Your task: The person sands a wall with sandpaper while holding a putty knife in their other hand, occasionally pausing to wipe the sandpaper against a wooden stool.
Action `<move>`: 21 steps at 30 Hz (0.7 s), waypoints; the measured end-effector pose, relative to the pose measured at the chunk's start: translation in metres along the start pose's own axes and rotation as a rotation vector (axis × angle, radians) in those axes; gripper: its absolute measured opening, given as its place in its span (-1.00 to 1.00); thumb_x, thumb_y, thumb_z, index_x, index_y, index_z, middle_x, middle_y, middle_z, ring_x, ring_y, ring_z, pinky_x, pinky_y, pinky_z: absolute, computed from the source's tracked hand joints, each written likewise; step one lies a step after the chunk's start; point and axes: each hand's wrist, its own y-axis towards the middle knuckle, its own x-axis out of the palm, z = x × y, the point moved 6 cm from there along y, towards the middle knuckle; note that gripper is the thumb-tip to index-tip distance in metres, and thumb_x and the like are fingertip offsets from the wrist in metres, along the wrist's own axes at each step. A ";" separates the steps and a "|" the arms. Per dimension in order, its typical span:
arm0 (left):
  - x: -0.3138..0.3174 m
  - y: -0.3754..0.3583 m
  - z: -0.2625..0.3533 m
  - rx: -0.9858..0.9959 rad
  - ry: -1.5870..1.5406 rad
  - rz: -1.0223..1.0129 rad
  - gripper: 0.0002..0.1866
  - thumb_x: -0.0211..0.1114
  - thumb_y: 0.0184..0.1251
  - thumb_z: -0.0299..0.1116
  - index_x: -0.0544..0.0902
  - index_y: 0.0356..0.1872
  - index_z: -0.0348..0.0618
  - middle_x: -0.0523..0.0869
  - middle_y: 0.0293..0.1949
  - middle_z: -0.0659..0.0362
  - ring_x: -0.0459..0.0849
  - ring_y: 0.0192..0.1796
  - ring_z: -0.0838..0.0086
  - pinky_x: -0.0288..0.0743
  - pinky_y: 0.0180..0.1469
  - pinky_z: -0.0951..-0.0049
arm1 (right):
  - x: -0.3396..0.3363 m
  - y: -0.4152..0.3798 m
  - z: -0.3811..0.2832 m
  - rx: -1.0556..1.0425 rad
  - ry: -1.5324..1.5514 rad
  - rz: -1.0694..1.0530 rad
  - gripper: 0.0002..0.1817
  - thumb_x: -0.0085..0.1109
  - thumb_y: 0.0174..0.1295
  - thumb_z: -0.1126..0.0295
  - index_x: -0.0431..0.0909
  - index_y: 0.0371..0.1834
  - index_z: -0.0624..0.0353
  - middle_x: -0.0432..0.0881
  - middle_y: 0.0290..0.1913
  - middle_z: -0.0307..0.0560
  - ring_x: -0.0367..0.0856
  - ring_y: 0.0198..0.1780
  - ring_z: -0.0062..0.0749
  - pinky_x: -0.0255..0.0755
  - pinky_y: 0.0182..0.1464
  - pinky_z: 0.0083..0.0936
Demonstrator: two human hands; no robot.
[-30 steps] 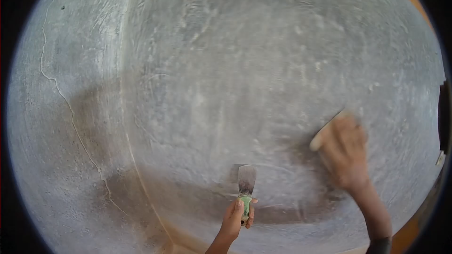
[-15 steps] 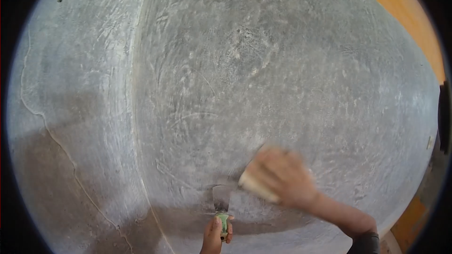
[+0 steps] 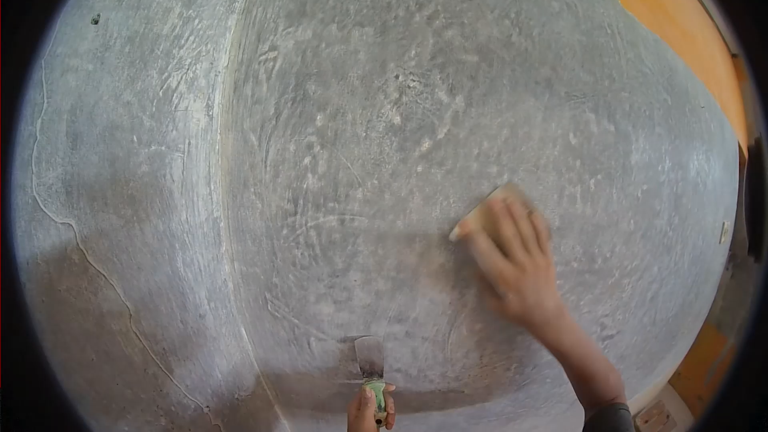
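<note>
My left hand (image 3: 362,412), at the bottom centre of the head view, is wrapped round the green handle of a putty knife (image 3: 370,357). Its broad metal blade points up, close to the grey wall (image 3: 416,144). Right of it and higher, my right hand (image 3: 520,276) presses a pale flat sheet that looks like sandpaper (image 3: 482,214) against the wall. The fingers lie over the sheet and hide most of it; motion blurs its edge. Rough trowel marks and light patches cover the wall surface.
A raised vertical ridge (image 3: 227,152) runs down the wall left of centre. Farther left, a thin wavy line (image 3: 104,272) descends, with a small dark hole (image 3: 95,19) near the top. An orange surface (image 3: 664,16) borders the wall at upper right.
My right hand has moved up and to the right across the wall with the sheet. My left hand and the putty knife sit slightly lower in view.
</note>
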 end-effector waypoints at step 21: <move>-0.114 0.031 0.068 0.133 0.086 0.032 -0.51 -0.07 0.51 0.06 0.60 -0.11 -0.20 0.36 -0.65 0.33 0.28 -0.70 0.61 0.19 -0.66 0.55 | -0.032 0.114 -0.060 0.121 -0.079 0.298 -0.23 0.11 0.24 0.28 0.02 0.52 -0.07 0.02 0.51 0.10 -0.07 0.54 -0.08 -0.12 0.47 0.04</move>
